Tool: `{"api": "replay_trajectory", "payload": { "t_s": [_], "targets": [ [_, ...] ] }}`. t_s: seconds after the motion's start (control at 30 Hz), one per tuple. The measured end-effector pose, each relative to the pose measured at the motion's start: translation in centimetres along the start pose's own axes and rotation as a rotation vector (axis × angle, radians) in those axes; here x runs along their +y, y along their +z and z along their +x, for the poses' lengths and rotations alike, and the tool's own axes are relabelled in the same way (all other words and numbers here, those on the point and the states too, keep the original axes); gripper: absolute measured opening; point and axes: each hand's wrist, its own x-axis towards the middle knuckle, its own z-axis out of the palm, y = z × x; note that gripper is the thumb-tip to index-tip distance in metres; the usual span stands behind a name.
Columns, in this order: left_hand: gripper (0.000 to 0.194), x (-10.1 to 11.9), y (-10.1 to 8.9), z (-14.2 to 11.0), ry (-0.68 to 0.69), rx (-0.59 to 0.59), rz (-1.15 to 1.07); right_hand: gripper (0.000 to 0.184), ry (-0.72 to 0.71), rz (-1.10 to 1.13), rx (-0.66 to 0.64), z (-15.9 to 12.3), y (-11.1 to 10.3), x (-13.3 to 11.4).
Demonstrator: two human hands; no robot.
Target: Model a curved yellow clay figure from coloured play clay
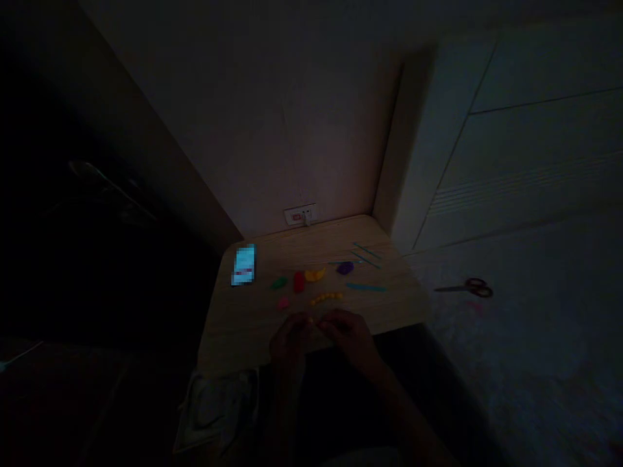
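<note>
In the dim head view my left hand (288, 338) and my right hand (346, 329) meet over the table's front edge. My left fingertips pinch a small yellow-orange piece of modelling clay (310, 320). Close beside it, my right fingers are pressed together; whatever they hold is too dark to make out. Just beyond lies a curved row of small yellow clay balls (326, 297). Around it are soft-looking lumps: pink (283, 303), green (279, 283), red (298, 281), yellow (315, 275) and purple (345, 267).
On the wooden table (219, 324) a lit phone (244, 264) lies at the left. A flat teal strip (366, 287) and several thin teal sticks (366, 259) lie right. Scissors (467, 288) rest on the pale surface beyond. A socket (300, 215) is behind; a tray-like container (217, 405) sits lower left.
</note>
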Motion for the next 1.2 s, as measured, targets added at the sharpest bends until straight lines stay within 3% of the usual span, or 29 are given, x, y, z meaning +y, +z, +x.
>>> {"api": "replay_trajectory", "payload": {
  "t_s": [0.17,0.3,0.37,0.57,0.7,0.8,1.03,1.2],
  "targets": [
    [0.017,0.5,0.4,-0.4,0.178,-0.141,0.170,0.023,0.037,0.114,-0.012,-0.1,-0.2,0.0],
    [0.038,-0.2,0.8,-1.0,0.138,-0.056,0.184,0.023,0.039,0.102,0.010,-0.1,-0.1,0.1],
    [0.039,-0.6,0.9,-1.1,0.107,-0.043,0.155,0.024,0.076,0.167,0.026,0.0,0.0,0.1],
    [0.012,0.2,0.4,-0.7,0.240,-0.158,0.173,0.032,0.101,0.248,0.130,0.3,0.0,-0.1],
    [0.008,0.9,0.6,-0.5,0.310,-0.172,0.164,0.032,0.097,0.221,0.133,0.3,0.2,-0.2],
    [0.006,0.7,0.9,-0.6,0.256,-0.130,0.102,0.033,0.102,0.239,0.108,0.2,0.3,-0.3],
    [0.024,0.3,1.7,-0.8,-0.100,0.052,-0.122,0.027,0.074,0.284,0.077,0.0,0.6,-1.0],
    [0.025,0.5,1.4,-0.7,-0.141,0.100,-0.097,0.026,0.045,0.212,0.093,-0.2,0.4,-0.7]
  ]
}}
